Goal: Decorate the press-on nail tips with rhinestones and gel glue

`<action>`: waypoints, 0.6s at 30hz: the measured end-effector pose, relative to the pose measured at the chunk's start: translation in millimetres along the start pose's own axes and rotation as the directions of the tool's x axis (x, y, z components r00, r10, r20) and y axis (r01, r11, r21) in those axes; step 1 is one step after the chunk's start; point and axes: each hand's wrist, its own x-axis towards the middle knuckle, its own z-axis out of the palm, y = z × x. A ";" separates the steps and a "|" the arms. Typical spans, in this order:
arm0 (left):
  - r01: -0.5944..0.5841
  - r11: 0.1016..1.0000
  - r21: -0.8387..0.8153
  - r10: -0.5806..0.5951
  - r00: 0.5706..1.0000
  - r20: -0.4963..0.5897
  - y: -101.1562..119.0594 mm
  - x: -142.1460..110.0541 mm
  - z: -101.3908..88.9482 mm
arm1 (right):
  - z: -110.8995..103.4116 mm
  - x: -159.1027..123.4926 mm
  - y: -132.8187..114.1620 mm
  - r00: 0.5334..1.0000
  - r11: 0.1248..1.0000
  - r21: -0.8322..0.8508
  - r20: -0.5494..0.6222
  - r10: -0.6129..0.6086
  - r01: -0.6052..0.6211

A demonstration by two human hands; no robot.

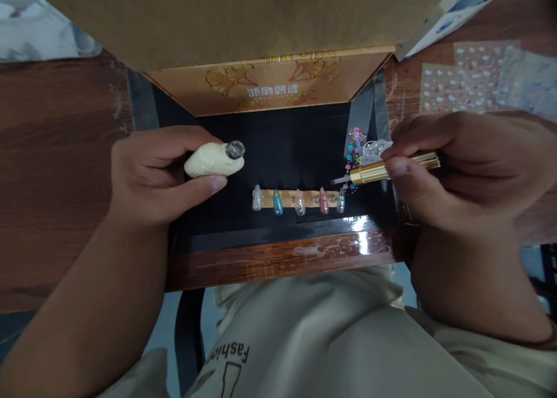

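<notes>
Though multicoloured, 5 glossy nails (300, 203)

From my remote head view, I see a brown wooden table (56, 183) in dim light, glare (362, 242) near its front edge, above pale floor (171, 322).

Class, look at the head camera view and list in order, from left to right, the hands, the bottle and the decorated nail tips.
Left hand → cream-coloured bottle → silvery nail tip → teal nail tip → clear nail tip → pink nail tip → pale blue nail tip → right hand
</notes>
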 end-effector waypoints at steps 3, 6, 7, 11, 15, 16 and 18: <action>-0.004 1.000 0.006 0.004 1.000 -0.002 1.3 0.4 -0.2 | 1.3 -3.6 4.1 0.999 0.994 0.105 0.035 -0.030 0.026; 0.012 0.999 0.048 -0.012 1.000 0.013 3.4 0.7 -0.4 | 0.4 -6.4 7.3 0.993 0.980 0.187 0.088 -0.083 0.066; 0.013 0.998 0.057 -0.014 1.000 0.016 4.1 0.8 -0.5 | -0.5 -6.8 8.1 0.989 0.975 0.205 0.102 -0.107 0.084; 0.023 0.999 0.046 -0.024 1.000 0.009 5.0 0.8 -0.6 | -4.7 -5.7 9.0 0.969 0.966 0.215 0.165 -0.182 0.145; 0.030 0.999 0.039 -0.031 0.999 0.014 3.7 0.3 -0.9 | -5.5 -4.3 6.6 0.970 0.988 0.109 0.205 -0.130 0.109; 0.034 0.998 0.043 -0.034 0.999 0.007 3.7 0.3 -0.9 | -4.9 -4.5 5.8 0.973 0.992 0.084 0.206 -0.106 0.091; 0.041 0.998 0.051 -0.041 0.999 -0.003 4.0 0.4 -0.8 | -3.1 -5.7 4.8 0.977 0.995 0.055 0.194 -0.093 0.084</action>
